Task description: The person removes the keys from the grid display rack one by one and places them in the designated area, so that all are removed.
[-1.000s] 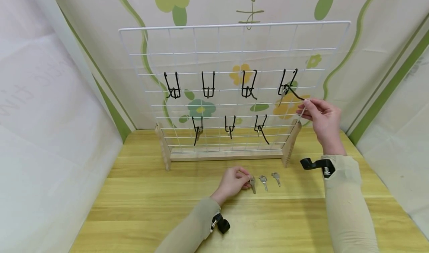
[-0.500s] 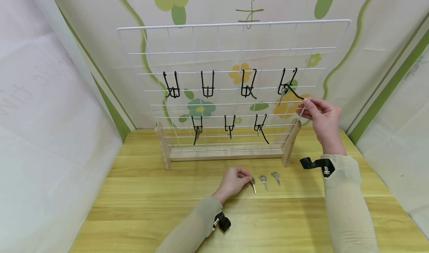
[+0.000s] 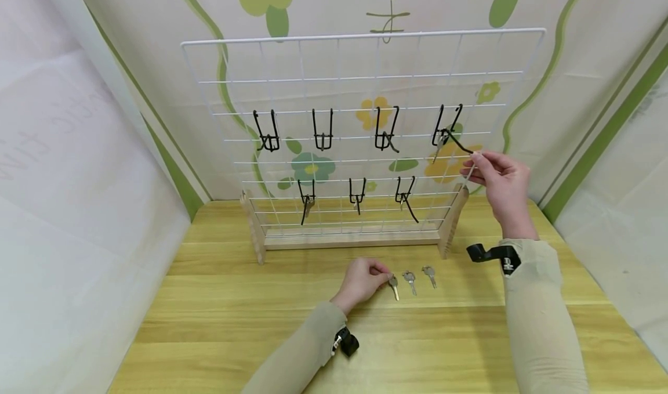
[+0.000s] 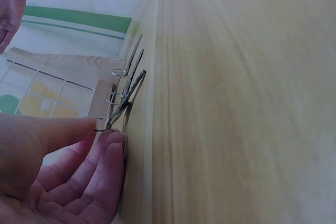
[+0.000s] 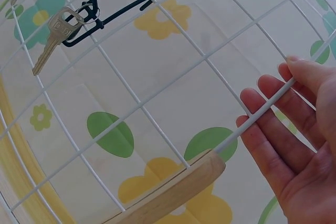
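Note:
My left hand [image 3: 362,282] is low over the wooden table, pinching the small ring of a silver key [image 3: 394,290] between thumb and fingers. In the left wrist view the key [image 4: 135,85] slants up from the fingertips. Two more ringed keys [image 3: 410,281] [image 3: 429,275] lie in a row to its right. My right hand [image 3: 503,188] grips the right side bar of a white wire grid rack [image 3: 365,38], thumb in front and fingers behind in the right wrist view. A black hook [image 3: 458,141] ends right by that thumb in the head view.
Several black hooks [image 3: 323,130] hang in two rows on the grid. Keys hang on some, including one key [image 5: 58,32] on the upper right hook. A wooden base [image 3: 352,241] supports the rack on the table [image 3: 235,324]. Flower-patterned cloth [image 3: 130,11] encloses the back and sides.
The pinched key has turned slightly, its tip swinging a little to the right. My right hand keeps its grip on the rack.

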Demonstrator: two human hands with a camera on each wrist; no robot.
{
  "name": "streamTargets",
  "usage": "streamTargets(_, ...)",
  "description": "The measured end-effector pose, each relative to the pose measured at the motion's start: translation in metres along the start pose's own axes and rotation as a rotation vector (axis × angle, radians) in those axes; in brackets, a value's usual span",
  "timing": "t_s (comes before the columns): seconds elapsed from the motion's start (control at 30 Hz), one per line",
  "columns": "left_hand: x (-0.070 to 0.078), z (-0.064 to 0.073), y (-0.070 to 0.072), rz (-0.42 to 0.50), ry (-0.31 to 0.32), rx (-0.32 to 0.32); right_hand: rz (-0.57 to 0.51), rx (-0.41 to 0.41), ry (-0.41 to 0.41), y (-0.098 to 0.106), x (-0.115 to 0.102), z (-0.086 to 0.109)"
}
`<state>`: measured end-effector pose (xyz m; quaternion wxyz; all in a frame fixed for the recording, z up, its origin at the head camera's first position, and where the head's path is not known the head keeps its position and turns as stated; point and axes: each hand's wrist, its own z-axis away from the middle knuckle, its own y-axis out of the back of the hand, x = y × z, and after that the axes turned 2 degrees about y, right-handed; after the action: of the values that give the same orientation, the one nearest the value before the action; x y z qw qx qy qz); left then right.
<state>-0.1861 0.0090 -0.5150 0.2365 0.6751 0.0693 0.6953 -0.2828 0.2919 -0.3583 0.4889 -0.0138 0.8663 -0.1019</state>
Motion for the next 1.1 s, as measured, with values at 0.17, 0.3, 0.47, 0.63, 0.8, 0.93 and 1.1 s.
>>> streamTargets(0.17, 0.001, -0.001, 0.001, -0.039, 0.010, 0.016, 0.010, 0.002, -0.003, -0.001, -0.001, -0.001)
streamTargets(0.3, 0.001, -0.001, 0.001, -0.052, 0.007, 0.026, 0.002, 0.003, -0.005, -0.002, -0.001, -0.001)
streamTargets(0.47, 0.003, -0.002, 0.002, -0.063, 0.023, 0.019, 0.011, -0.001, -0.008, -0.001, -0.002, 0.000)
streamTargets(0.63, 0.004, 0.000, 0.007, -0.030, 0.045, -0.008, 0.020, -0.006, -0.017, 0.000, -0.001, 0.001)
streamTargets(0.8, 0.013, -0.001, 0.018, 0.063, 0.039, -0.012, 0.018, -0.003, -0.026, 0.000, -0.002, 0.001)
streamTargets(0.93, 0.031, -0.002, 0.032, 0.088, -0.031, 0.019, 0.017, -0.009, -0.030, 0.001, -0.003, 0.001)
streamTargets(1.1, 0.064, 0.002, 0.052, 0.110, -0.134, 0.062, 0.024, -0.012, -0.034, 0.000, -0.003, 0.002)
